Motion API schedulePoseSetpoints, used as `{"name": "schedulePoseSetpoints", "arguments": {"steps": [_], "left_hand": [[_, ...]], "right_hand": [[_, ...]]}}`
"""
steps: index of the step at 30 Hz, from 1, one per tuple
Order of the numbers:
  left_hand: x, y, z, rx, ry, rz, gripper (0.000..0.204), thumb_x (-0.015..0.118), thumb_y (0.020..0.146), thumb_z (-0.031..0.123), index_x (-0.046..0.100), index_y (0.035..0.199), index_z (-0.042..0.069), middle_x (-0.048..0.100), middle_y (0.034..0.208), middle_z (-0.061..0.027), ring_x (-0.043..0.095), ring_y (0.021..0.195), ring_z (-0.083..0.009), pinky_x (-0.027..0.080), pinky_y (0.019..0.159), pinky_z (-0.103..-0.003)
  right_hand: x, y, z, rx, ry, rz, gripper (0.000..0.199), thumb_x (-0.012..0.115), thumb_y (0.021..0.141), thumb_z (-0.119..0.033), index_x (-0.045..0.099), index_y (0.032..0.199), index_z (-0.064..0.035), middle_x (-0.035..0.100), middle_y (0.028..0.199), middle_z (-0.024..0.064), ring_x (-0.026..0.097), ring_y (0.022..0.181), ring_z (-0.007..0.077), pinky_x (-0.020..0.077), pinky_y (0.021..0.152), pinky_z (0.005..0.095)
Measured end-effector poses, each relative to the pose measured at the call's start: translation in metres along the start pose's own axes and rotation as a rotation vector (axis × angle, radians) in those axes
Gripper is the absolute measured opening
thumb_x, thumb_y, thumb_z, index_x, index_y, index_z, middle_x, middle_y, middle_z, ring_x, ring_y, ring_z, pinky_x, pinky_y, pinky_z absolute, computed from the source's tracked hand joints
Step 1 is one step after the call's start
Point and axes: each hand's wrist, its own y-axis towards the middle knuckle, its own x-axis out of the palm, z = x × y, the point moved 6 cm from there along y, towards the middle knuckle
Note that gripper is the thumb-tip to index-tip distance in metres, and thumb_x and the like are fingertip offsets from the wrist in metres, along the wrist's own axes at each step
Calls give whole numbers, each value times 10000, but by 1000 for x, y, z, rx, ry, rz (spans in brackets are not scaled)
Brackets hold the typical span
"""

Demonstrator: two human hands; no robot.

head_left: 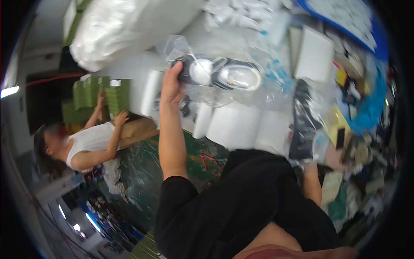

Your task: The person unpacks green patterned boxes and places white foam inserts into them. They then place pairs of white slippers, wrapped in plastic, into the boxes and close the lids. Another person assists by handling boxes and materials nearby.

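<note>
My left hand (172, 84) grips one end of a dark shoe (217, 74) with a white lining, which lies lengthwise above the white table. Clear plastic film wraps loosely around it and trails to both sides. On the right, a second dark shoe (303, 118) stands lengthwise in a clear plastic bag. My right hand (309, 167) is closed at the near end of that bag, its fingers mostly hidden and blurred. White paper sheets (235, 127) hang over the table's near edge between my hands.
A large white plastic sack (125, 30) bulges at the far left. Green boxes (116, 97) are stacked beside a co-worker (92, 144) in a white sleeveless top. A blue tray (379, 45) of white pieces sits far right, above clutter and a blue bag (368, 114).
</note>
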Motion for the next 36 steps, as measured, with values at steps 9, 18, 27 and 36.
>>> {"name": "schedulePoseSetpoints", "arguments": {"steps": [9,18,27,36], "left_hand": [[82,-151,-197,198,626,209,599,685,962,240,435,1431,-36,491,1395,-223,493,1280,-308,404,1058,-385],[121,-190,-316,607,1798,-731,555,710,825,246,544,1341,126,309,1596,-169,261,1482,-372,129,1178,-662],[158,-189,-235,452,1493,-608,422,721,853,242,600,1222,76,428,1462,-237,396,1363,-394,260,1131,-566],[99,-300,-243,499,1349,-75,333,683,863,75,625,1188,29,621,1147,-130,581,1038,-337,440,930,-443]], "right_hand": [[-78,-33,68,-213,-1326,916,839,683,870,-410,279,1479,1,514,1331,285,600,1140,380,478,955,448],[-39,-39,118,125,-2156,825,771,703,872,-432,394,1438,-9,536,1233,262,543,1129,429,468,891,592],[-120,13,205,-21,-2074,121,642,670,896,-414,522,1315,49,572,1277,295,574,1157,429,451,992,506],[-80,-69,24,-927,-1575,644,219,660,887,-116,634,1085,-25,663,902,141,640,875,285,515,788,380]]}}
